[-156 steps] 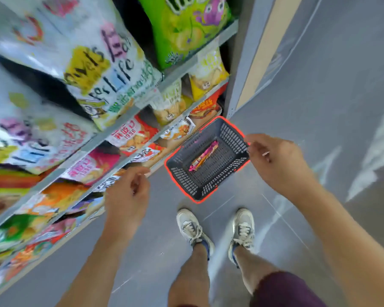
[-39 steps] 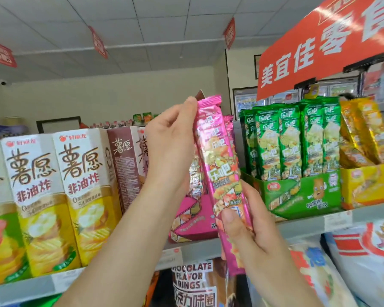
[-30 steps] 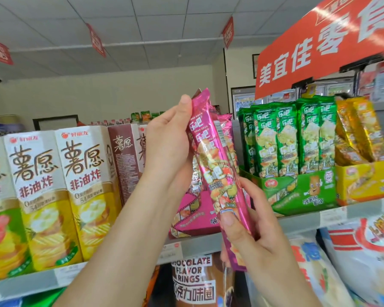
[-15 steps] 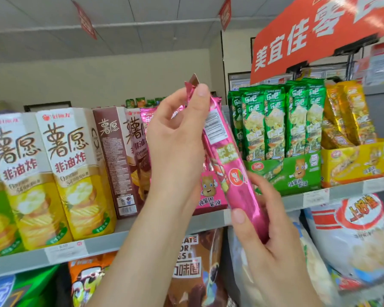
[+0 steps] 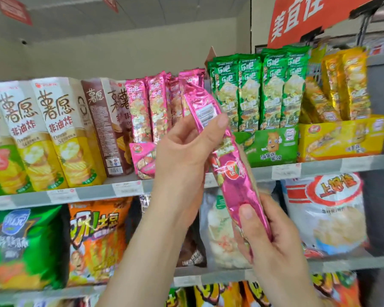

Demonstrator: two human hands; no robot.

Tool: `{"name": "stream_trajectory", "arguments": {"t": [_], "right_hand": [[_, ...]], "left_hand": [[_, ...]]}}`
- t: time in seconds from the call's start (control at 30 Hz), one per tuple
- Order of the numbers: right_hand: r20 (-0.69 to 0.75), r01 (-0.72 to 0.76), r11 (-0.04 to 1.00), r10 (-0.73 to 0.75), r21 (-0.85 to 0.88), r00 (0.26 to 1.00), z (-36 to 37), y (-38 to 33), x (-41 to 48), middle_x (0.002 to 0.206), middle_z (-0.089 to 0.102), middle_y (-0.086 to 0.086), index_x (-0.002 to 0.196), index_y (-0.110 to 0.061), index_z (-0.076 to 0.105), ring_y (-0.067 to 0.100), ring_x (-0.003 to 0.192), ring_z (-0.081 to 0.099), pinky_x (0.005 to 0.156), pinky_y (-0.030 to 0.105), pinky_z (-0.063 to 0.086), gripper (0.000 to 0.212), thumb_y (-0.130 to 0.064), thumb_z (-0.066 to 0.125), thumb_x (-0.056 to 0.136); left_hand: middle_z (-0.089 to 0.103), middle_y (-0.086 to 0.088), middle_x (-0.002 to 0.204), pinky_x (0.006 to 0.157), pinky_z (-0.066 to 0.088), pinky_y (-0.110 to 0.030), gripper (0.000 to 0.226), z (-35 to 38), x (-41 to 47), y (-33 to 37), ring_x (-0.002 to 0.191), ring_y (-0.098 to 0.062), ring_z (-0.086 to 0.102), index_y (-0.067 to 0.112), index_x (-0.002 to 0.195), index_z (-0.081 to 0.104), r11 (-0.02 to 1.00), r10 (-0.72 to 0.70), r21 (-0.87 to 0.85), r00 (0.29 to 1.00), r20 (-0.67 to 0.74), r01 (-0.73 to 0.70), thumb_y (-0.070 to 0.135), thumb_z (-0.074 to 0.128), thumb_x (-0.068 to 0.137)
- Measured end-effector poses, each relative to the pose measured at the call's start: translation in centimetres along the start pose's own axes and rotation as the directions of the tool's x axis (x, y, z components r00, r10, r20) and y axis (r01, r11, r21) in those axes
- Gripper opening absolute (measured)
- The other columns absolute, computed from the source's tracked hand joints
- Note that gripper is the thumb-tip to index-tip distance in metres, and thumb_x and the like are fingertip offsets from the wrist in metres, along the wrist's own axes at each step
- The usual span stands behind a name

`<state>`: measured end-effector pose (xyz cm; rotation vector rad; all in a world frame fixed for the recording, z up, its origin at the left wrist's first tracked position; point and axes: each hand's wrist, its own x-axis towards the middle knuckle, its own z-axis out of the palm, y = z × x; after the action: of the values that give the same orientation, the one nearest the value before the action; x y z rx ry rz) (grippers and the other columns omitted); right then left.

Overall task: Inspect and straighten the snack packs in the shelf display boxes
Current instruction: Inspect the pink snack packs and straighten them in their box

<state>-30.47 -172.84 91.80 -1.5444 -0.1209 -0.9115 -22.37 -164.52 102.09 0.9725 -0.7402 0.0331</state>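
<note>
I hold a long pink snack pack [image 5: 231, 171] tilted in front of the shelf, its back label facing me. My left hand [image 5: 186, 151] grips its upper part, thumb on the label. My right hand [image 5: 273, 238] grips its lower end, thumb on the foil. Behind it, several pink packs [image 5: 146, 109] stand upright in a pink display box [image 5: 142, 158]. To the right, green packs [image 5: 262, 89] fill a green display box [image 5: 273, 145], and yellow packs [image 5: 346, 87] lean in a yellow display box [image 5: 341, 138].
Tall yellow and brown crisp cartons [image 5: 53, 131] stand left of the pink box on the same shelf [image 5: 93, 193]. Large snack bags [image 5: 326, 213] fill the shelf below. A red sign [image 5: 302, 16] hangs at the top right.
The pink pack has come down and tilted more, turned so its back faces me. Both hands kept hold of it. My view has dropped, showing more of the lower shelf.
</note>
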Motion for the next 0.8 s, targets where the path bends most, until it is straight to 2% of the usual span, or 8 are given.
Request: {"name": "stream_trajectory", "arguments": {"t": [0.1, 0.23, 0.37, 0.43, 0.53, 0.67, 0.73, 0.8], "right_hand": [[0.031, -0.04, 0.999, 0.039, 0.033, 0.999, -0.7, -0.4, -1.1, 0.069, 0.058, -0.009, 0.105, -0.043, 0.066, 0.007, 0.059, 0.053, 0.055, 0.031, 0.046, 0.054, -0.083, 0.053, 0.072], [0.088, -0.032, 0.998, 0.027, 0.056, 0.996, -1.5, -1.7, -1.9, 0.067, 0.058, -0.009, 0.104, -0.038, 0.063, 0.004, 0.056, 0.05, 0.049, 0.019, 0.04, 0.053, -0.081, 0.053, 0.075], [0.101, -0.072, 0.991, 0.061, 0.111, 0.993, -2.0, -2.0, -2.5, 0.067, 0.059, -0.01, 0.1, -0.043, 0.052, 0.001, 0.049, 0.046, 0.049, 0.015, 0.037, 0.038, -0.07, 0.058, 0.075], [0.1, -0.082, 0.99, 0.07, 0.119, 0.992, -2.2, -2.1, -2.6, 0.069, 0.059, -0.009, 0.098, -0.043, 0.049, 0.002, 0.049, 0.045, 0.05, 0.02, 0.038, 0.032, -0.064, 0.058, 0.075], [0.107, -0.092, 0.989, 0.079, 0.114, 0.991, -2.4, -2.2, -2.6, 0.069, 0.057, -0.011, 0.102, -0.041, 0.047, 0.004, 0.05, 0.045, 0.052, 0.027, 0.037, 0.036, -0.065, 0.057, 0.076], [0.161, -0.118, 0.987, 0.1, 0.109, 0.982, -2.3, -2.1, -3.1, 0.067, 0.058, -0.007, 0.11, -0.042, 0.049, 0.005, 0.05, 0.047, 0.053, 0.029, 0.039, 0.041, -0.065, 0.057, 0.077], [0.228, -0.165, 0.978, 0.134, 0.126, 0.964, -2.6, -2.1, -3.3, 0.067, 0.058, -0.005, 0.11, -0.045, 0.053, 0.009, 0.052, 0.051, 0.052, 0.026, 0.044, 0.039, -0.066, 0.055, 0.078], [0.333, -0.24, 0.951, 0.166, 0.197, 0.928, -3.1, -2.1, -3.4, 0.071, 0.062, -0.003, 0.11, -0.044, 0.06, 0.012, 0.056, 0.054, 0.052, 0.022, 0.046, 0.038, -0.067, 0.057, 0.079]], "left_hand": [[0.072, 0.003, 0.082, 0.072, 0.05, -0.033, 0.021, 0.6, -2.1, -0.6, 0.073, -0.013, 0.064, 0.017, 0.093, 0.072, 0.999, -0.011, 0.031, 0.999, -0.032, 0.012, 0.022, 0.077, 0.074], [0.063, -0.008, 0.08, 0.073, 0.044, -0.043, 0.021, 1.4, -4.8, -1.1, 0.077, -0.023, 0.055, 0.022, 0.082, 0.075, 0.996, -0.079, 0.033, 0.995, -0.067, 0.082, 0.036, 0.079, 0.066], [0.06, -0.014, 0.077, 0.07, 0.046, -0.042, 0.031, 1.4, -6.0, -1.1, 0.073, -0.026, 0.054, 0.016, 0.084, 0.069, 0.993, -0.109, 0.034, 0.99, -0.089, 0.113, 0.038, 0.079, 0.065], [0.062, -0.016, 0.081, 0.072, 0.048, -0.041, 0.037, 1.5, -6.7, -1.5, 0.076, -0.027, 0.056, 0.012, 0.09, 0.068, 0.991, -0.118, 0.048, 0.988, -0.102, 0.124, 0.036, 0.079, 0.064], [0.071, -0.005, 0.079, 0.063, 0.055, -0.027, 0.032, 1.5, -7.7, -2.0, 0.068, -0.016, 0.066, 0.012, 0.09, 0.071, 0.991, -0.136, -0.005, 0.986, -0.091, 0.136, 0.032, 0.08, 0.067], [0.073, -0.007, 0.084, 0.067, 0.058, -0.033, 0.034, 0.9, -9.0, -2.4, 0.071, -0.019, 0.068, 0.014, 0.093, 0.074, 0.988, -0.152, 0.015, 0.979, -0.136, 0.156, 0.034, 0.083, 0.067], [0.074, -0.007, 0.085, 0.072, 0.057, -0.039, 0.044, 0.9, -9.4, -2.3, 0.073, -0.021, 0.068, 0.013, 0.101, 0.073, 0.991, -0.115, 0.037, 0.973, -0.198, 0.125, 0.036, 0.079, 0.065], [0.073, -0.005, 0.086, 0.08, 0.052, -0.045, 0.067, 1.1, -9.3, -2.1, 0.081, -0.023, 0.064, 0.002, 0.124, 0.06, 0.995, -0.081, 0.034, 0.953, -0.29, 0.095, 0.034, 0.076, 0.068]]}}
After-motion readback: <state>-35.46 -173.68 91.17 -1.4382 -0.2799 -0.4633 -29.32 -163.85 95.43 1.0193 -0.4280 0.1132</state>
